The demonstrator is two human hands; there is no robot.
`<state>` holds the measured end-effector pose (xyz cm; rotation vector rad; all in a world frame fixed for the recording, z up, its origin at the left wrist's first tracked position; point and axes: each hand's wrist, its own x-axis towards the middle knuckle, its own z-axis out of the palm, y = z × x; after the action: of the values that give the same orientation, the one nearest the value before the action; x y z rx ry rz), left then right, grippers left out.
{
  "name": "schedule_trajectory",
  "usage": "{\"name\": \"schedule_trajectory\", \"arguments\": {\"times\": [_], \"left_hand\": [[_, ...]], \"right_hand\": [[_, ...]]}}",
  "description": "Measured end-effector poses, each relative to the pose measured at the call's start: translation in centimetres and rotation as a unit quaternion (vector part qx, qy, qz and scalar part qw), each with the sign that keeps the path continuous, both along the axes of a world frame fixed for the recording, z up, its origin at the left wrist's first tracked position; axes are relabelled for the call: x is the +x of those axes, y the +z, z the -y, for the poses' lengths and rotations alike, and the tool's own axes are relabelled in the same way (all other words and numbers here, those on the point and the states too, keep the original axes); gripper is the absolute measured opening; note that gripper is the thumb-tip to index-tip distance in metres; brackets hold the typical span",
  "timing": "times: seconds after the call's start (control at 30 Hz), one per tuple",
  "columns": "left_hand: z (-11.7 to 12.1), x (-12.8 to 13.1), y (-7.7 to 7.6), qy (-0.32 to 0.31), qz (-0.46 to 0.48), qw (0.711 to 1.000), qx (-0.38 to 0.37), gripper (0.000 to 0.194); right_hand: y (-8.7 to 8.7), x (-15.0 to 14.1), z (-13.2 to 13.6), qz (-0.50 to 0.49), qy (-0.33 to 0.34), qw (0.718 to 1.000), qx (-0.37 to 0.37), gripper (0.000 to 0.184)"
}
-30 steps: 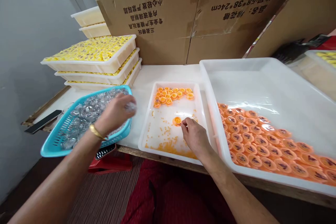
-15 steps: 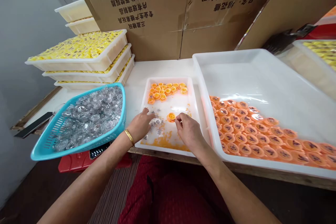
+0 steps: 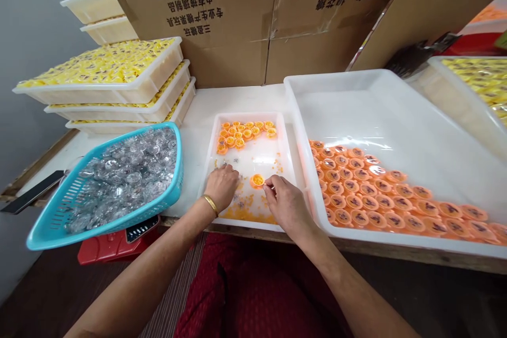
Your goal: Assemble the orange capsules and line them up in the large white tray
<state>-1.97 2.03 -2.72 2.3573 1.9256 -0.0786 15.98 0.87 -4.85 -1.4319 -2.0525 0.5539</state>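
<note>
A small orange cup (image 3: 257, 180) filled with yellow-orange bits is near the middle of a shallow white tray (image 3: 287, 142). My right hand (image 3: 287, 202) pinches the cup's edge between thumb and finger. Left of it, my left hand (image 3: 222, 187), with a gold bangle at the wrist, is over the tray where small grey pieces (image 3: 236, 160) lie. Its fingers are curled together, and their tips are partly hidden. Filled orange cups (image 3: 240, 142) stand grouped at the tray's far end. Loose orange bits (image 3: 245, 215) cover its near edge.
At left, a blue basket (image 3: 179, 169) holds clear plastic domes, above a red scale (image 3: 106, 247). Behind it are stacked trays (image 3: 152, 96) of yellow packed items. At right, a large white tray (image 3: 291, 100) holds rows of covered orange cups (image 3: 368, 190). Cardboard (image 3: 237, 58) stands behind.
My left hand's fingers have drawn together over the grey pieces, and fewer pieces show beside it. My right hand still holds the orange cup. The view has shifted slightly.
</note>
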Motion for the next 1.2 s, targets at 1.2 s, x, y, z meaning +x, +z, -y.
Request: {"name": "schedule_trajectory", "arguments": {"times": [1.2], "left_hand": [[2.5, 1.6, 0.9, 0.347, 0.853, 0.358, -0.152, 0.01]], "right_hand": [[0.1, -0.1, 0.3, -0.098, 0.012, 0.995, -0.026, 0.008]]}}
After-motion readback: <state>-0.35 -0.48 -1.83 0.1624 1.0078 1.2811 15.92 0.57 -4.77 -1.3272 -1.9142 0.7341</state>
